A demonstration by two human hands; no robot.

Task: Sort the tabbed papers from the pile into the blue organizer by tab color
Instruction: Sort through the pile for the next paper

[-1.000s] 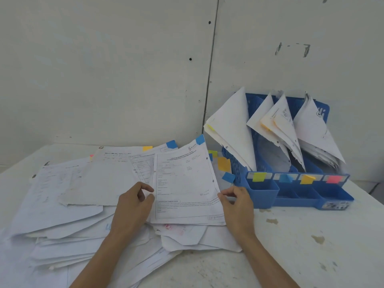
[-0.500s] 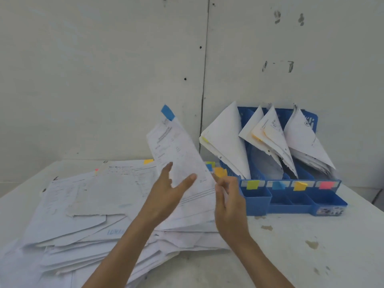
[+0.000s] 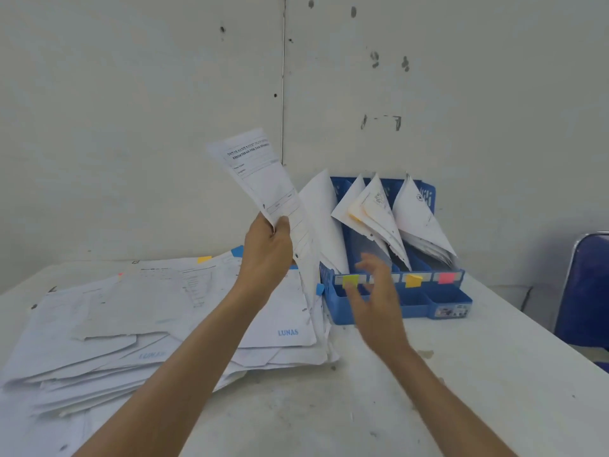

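Wrong slot risk: tab's hidden
Sheet (image 3: 263, 186) is gripped by left hand (image 3: 267, 252) fingers; right hand (image 3: 375, 295) is spread open by organizer (image 3: 448, 301).

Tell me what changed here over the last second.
The top sheet left the pile: both hands lifted it, and now the left hand alone grips it, holding it upright and nearer the blue organizer. The right hand let go and reaches, fingers spread, toward the organizer's front. The pile and the filed papers in the organizer stayed put.
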